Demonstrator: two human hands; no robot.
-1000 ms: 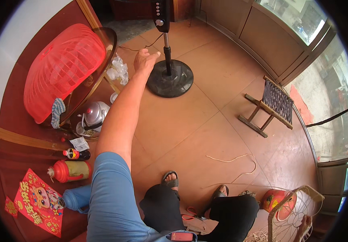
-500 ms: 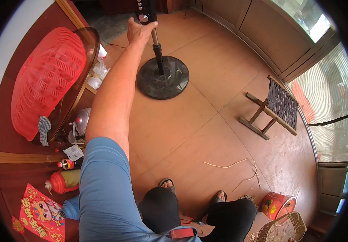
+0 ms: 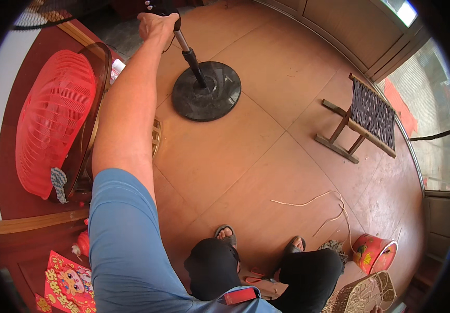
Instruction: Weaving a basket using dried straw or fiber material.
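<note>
Standing fan (image 3: 195, 68): we see it on the tiled floor (image 3: 256, 146), ahead and slightly left.
Left hand (image 3: 157, 26): fingers are bent at the control box (image 3: 168, 6); we cannot tell whether they grip.
Handling: we judge the base (image 3: 222, 101) heavy, the pole stiff and smooth; hold by the pole.
Red bucket (image 3: 365, 253): pale cord (image 3: 342, 206) reaches it; its contents are unclear to us.
Woven basket (image 3: 358, 286): beside the right hand (image 3: 376, 309), mostly hidden; its grip and the contents we cannot tell.
</note>
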